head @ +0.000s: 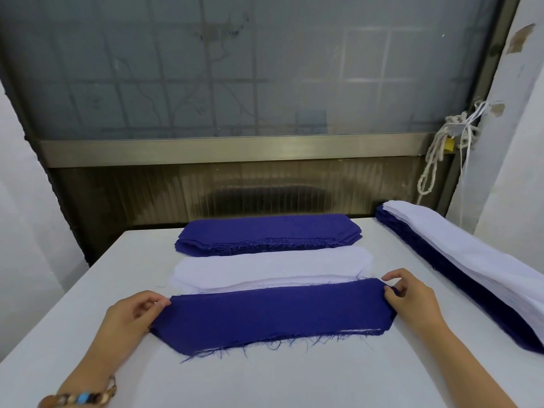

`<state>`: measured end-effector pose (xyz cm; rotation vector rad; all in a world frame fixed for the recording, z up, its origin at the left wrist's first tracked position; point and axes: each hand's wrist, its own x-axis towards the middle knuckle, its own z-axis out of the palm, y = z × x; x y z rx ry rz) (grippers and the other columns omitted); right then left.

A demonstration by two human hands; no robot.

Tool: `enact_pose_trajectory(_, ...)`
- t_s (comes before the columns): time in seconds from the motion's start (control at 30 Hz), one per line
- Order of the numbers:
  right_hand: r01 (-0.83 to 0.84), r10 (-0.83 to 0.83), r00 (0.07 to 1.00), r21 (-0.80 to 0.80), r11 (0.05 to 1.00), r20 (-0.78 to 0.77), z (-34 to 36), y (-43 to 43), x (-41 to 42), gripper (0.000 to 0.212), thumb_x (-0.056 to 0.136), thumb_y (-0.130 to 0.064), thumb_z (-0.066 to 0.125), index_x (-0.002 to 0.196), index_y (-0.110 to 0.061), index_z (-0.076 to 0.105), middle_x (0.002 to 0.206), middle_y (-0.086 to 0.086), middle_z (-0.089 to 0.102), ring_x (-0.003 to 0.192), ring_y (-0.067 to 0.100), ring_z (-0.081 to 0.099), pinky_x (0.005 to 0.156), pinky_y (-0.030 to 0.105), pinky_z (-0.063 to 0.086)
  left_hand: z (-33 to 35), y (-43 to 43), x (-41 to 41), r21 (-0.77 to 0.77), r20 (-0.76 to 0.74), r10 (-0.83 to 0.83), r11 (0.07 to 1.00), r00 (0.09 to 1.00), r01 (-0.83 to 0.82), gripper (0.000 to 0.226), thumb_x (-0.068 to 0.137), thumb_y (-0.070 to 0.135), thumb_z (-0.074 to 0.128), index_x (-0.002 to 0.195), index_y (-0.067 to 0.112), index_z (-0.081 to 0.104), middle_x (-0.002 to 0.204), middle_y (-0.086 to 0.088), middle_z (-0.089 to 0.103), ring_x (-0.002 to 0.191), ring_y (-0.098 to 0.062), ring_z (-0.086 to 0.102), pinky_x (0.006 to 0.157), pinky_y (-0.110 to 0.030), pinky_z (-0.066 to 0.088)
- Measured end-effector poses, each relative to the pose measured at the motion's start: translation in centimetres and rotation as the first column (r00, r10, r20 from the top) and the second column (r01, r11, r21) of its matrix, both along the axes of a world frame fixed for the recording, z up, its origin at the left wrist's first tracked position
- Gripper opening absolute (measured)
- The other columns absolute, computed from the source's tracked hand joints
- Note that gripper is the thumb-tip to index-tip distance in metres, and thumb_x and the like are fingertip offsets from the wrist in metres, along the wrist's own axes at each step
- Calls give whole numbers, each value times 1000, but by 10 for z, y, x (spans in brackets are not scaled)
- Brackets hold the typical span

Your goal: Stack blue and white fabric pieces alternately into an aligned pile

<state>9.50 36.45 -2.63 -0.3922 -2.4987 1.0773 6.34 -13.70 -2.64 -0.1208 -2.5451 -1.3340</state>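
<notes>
Low in the middle of the frame, a blue piece (273,313) of fabric lies flat across the white bench (265,384), with its frayed long edge toward the bottom of the frame. The left hand (135,313) pinches its left end between thumb and fingers, and the right hand (412,298) pinches its right end the same way. A thin white edge peeks out under the piece at its lower right.

Just above it in the frame lies a white stack (270,269), which touches the piece's far edge. Above that is a blue stack (268,231) at the back of the bench. Along the right side of the frame runs a tall pile (459,266), white layers on top and blue below.

A beaded bracelet (79,399) circles the left wrist at the lower left. A knotted rope (441,148) hangs at the upper right beside a frosted window (235,69).
</notes>
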Motion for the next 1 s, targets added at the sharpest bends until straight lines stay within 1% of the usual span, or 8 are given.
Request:
enact_pose_trajectory(0.2, 7, -7, 1000, 8, 1000, -1, -2, 1, -2, 24, 85, -2, 58, 83, -25, 62, 59, 1, 58, 63, 16, 57, 54, 22, 38, 1, 0, 1, -42, -20, -19, 999, 1000, 19, 27, 84, 7, 72, 80, 33, 73, 67, -4, 63, 55, -5, 52, 55, -11, 42)
enact_pose_trajectory(0.37, 3, -3, 1000, 41, 999, -1, -3, 2, -4, 25, 83, -1, 59, 79, -25, 62, 59, 1, 56, 62, 16, 55, 55, 23, 38, -1, -1, -1, -73, -21, -23, 997, 1000, 22, 31, 84, 5, 71, 79, 36, 73, 65, 3, 63, 57, -9, 52, 54, -8, 42)
enact_pose_trajectory(0.5, -3, 6, 1000, 105, 994, -23, -3, 2, -5, 28, 81, 1, 61, 78, -27, 62, 72, 2, 51, 67, 13, 52, 58, 19, 34, -3, -2, -2, -107, -57, -24, 994, 998, 17, 34, 82, 1, 72, 76, 35, 74, 68, 5, 61, 63, -8, 53, 57, -8, 42)
enact_pose_trajectory(0.6, -8, 13, 999, 104, 995, -48, -4, 2, -4, 30, 83, 2, 62, 78, -28, 63, 82, 0, 48, 74, 11, 53, 62, 13, 34, -4, -2, -1, -145, -113, -8, 989, 994, -9, 36, 80, -3, 72, 80, 34, 73, 80, 4, 57, 75, -8, 53, 64, -8, 40)
enact_pose_trajectory(0.7, -34, 46, 994, 117, 993, -100, -2, 0, -2, 30, 86, 0, 61, 80, -29, 64, 87, -3, 50, 81, 10, 52, 67, 12, 36, -1, -1, -1, -149, -133, -19, 989, 991, -1, 33, 83, 1, 71, 84, 34, 73, 85, 8, 57, 78, -8, 52, 64, -8, 40)
enact_pose_trajectory(0.83, -163, 198, 969, 217, 962, -150, 4, -6, 4, 20, 86, -8, 68, 85, -28, 68, 88, -9, 56, 84, 9, 52, 73, 16, 37, 4, 4, 3, -129, -105, -119, 986, 987, 105, 20, 75, 14, 81, 84, 32, 75, 78, 7, 66, 72, -11, 55, 61, -17, 43)
enact_pose_trajectory(0.93, -212, 266, 955, 332, 919, -128, 6, -10, 9, 13, 83, -20, 73, 86, -33, 70, 92, -18, 58, 90, 10, 48, 83, 27, 36, 5, 8, 6, -129, -29, -158, 980, 987, 154, 21, 69, 17, 86, 80, 32, 76, 77, 4, 68, 71, -11, 56, 64, -22, 43)
enact_pose_trajectory(1.0, -248, 300, 948, 343, 906, -106, 7, -12, 10, 14, 81, -24, 75, 84, -36, 70, 89, -22, 60, 91, 8, 48, 86, 31, 36, 5, 8, 5, -122, -11, -150, 981, 989, 148, 21, 68, 18, 87, 78, 32, 76, 78, 4, 68, 71, -11, 56, 65, -22, 43)
